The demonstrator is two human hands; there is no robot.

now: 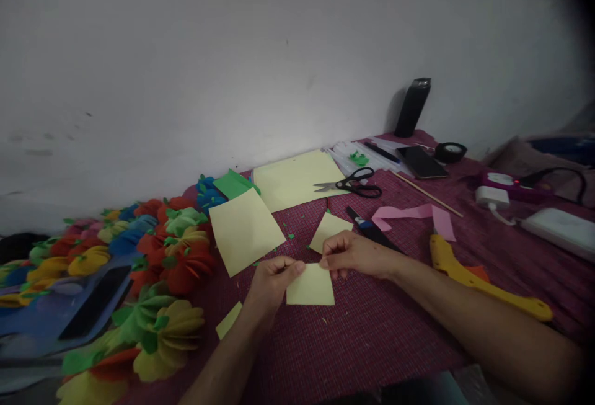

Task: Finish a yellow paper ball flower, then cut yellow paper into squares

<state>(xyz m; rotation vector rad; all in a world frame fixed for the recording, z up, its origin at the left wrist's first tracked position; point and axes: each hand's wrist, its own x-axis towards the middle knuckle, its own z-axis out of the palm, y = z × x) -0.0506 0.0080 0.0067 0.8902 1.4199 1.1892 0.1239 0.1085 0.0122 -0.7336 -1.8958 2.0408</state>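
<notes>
A small pale yellow square of paper [310, 287] is pinched along its far edge by both my hands. My left hand [274, 278] grips its upper left corner between thumb and fingers. At the upper right corner, my right hand [346, 253] pinches it with the fingers curled. Just beyond my right hand lies another small yellow paper piece [329, 231], partly covered by the hand. To the left is a larger yellow sheet [246, 228], and a small yellow scrap [229, 320] lies beside my left forearm.
Scissors [356, 183] rest on a stack of yellow sheets [288, 178]. A box cutter [372, 228], pink paper strip [409, 213], wooden stick [427, 194] and yellow glue gun [483, 284] lie to the right. Colourful paper pumpkins [171, 330] crowd the left. A black bottle [413, 107] stands by the wall.
</notes>
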